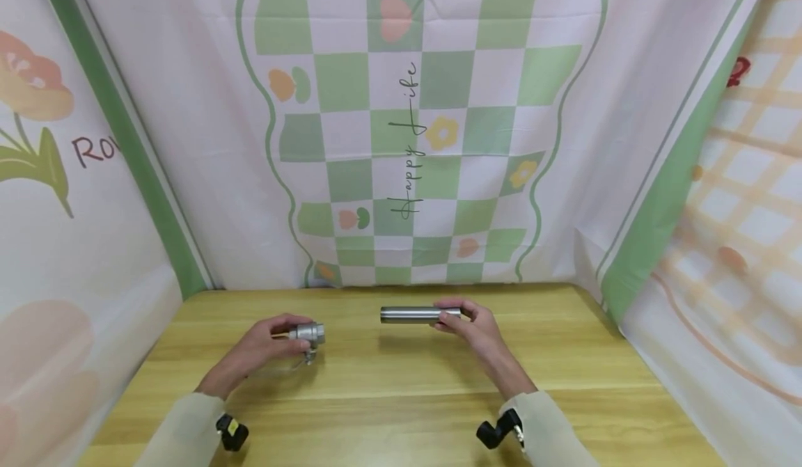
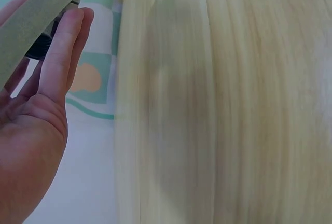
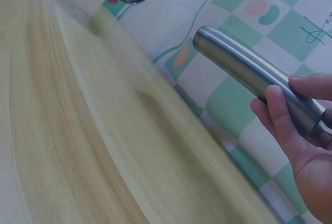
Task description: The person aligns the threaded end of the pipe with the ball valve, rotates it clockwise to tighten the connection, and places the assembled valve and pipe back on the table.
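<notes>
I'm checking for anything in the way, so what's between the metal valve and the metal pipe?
Nothing: the head view shows an open gap between the metal valve and the metal pipe, with only wooden tabletop behind it.

I take this for a small curtained booth fitted out for recording; whether it stands in a home, an office or a lab, I can't tell from my end. Printed cloths close in three sides: a back cloth with green-and-white checks and "Happy Life", a left cloth with big flowers, a right cloth with orange plaid. They frame a wood-grain table. I also see black wrist cameras.
</notes>
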Action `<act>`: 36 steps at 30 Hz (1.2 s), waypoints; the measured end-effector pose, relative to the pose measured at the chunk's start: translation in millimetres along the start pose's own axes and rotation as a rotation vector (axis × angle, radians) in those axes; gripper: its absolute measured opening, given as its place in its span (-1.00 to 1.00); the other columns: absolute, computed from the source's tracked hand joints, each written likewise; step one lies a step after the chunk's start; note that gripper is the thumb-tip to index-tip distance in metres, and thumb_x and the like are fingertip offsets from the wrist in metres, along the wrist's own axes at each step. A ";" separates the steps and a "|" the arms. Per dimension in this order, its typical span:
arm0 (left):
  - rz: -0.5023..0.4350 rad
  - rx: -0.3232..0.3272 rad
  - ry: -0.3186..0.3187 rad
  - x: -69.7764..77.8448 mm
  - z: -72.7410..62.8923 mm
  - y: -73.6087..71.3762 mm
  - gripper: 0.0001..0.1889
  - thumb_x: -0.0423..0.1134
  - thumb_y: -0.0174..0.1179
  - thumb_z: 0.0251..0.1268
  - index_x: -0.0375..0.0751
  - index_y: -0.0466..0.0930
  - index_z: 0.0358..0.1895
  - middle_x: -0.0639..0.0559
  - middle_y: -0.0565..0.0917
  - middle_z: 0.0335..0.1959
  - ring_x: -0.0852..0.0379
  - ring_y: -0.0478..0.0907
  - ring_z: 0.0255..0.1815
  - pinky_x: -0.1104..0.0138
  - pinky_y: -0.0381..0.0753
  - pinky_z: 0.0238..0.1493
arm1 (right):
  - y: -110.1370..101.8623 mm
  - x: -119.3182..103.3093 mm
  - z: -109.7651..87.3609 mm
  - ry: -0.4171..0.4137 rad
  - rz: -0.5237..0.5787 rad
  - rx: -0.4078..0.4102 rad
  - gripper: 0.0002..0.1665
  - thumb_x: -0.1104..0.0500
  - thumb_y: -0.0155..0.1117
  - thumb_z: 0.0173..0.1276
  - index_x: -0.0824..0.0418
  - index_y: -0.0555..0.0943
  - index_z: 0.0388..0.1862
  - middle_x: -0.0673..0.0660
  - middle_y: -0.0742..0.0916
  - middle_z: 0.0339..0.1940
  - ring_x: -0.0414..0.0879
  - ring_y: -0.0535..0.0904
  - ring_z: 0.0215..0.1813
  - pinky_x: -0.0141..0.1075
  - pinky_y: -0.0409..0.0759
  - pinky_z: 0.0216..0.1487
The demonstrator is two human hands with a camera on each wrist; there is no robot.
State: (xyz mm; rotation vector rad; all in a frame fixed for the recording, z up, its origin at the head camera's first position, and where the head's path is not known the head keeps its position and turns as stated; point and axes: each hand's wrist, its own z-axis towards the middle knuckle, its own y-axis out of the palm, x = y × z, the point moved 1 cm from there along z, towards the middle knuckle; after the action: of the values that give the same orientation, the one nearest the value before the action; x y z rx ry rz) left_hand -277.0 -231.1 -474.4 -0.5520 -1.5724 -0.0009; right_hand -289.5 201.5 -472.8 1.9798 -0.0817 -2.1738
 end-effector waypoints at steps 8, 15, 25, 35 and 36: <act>0.010 -0.056 0.050 7.4 0.2 8.8 -0.41 -0.04 0.44 0.50 -0.17 0.56 0.48 -0.23 0.64 0.33 -0.03 0.65 0.21 0.14 0.72 0.21 | -3.8 -0.6 0.0 0.020 0.009 -0.023 -0.54 0.49 0.35 0.50 0.70 0.52 0.28 0.18 0.71 0.11 -0.02 0.86 -0.11 -0.27 0.80 0.10; -0.010 -0.062 0.038 12.3 -0.8 15.9 -0.41 -0.06 0.46 0.47 -0.14 0.57 0.47 -0.25 0.63 0.32 -0.05 0.65 0.20 0.13 0.72 0.22 | -5.6 -3.6 -2.7 0.002 -0.002 -0.055 -0.49 0.45 0.37 0.50 0.72 0.49 0.31 0.19 0.71 0.12 -0.01 0.87 -0.10 -0.27 0.79 0.11; -0.032 -0.060 0.057 18.9 2.4 27.7 -0.39 -0.08 0.47 0.46 -0.16 0.55 0.48 -0.27 0.61 0.34 -0.05 0.65 0.20 0.10 0.73 0.24 | -8.5 -8.5 -8.6 -0.047 -0.018 -0.085 -0.50 0.41 0.37 0.53 0.70 0.51 0.30 0.16 0.73 0.14 -0.02 0.87 -0.08 -0.27 0.79 0.11; -0.053 -0.075 0.076 22.4 3.3 43.3 -0.39 -0.09 0.50 0.43 -0.17 0.57 0.46 -0.28 0.63 0.30 -0.05 0.68 0.17 0.11 0.74 0.23 | -15.6 -11.2 -16.5 -0.045 -0.033 -0.081 -0.59 0.37 0.38 0.55 0.61 0.59 0.24 0.14 0.74 0.15 -0.02 0.87 -0.06 -0.26 0.79 0.11; -0.056 -0.076 0.077 23.2 3.0 44.9 -0.39 -0.10 0.50 0.43 -0.18 0.57 0.46 -0.28 0.63 0.29 -0.05 0.68 0.17 0.10 0.74 0.23 | -16.3 -11.1 -17.3 -0.048 -0.033 -0.083 -0.59 0.37 0.37 0.55 0.61 0.58 0.24 0.14 0.74 0.15 -0.02 0.87 -0.06 -0.27 0.79 0.11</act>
State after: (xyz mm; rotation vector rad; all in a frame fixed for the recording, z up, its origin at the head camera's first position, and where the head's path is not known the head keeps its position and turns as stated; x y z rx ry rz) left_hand -263.9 -182.6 -467.8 -0.5604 -1.5167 -0.1238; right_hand -273.2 221.1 -466.5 1.8983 0.0336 -2.2075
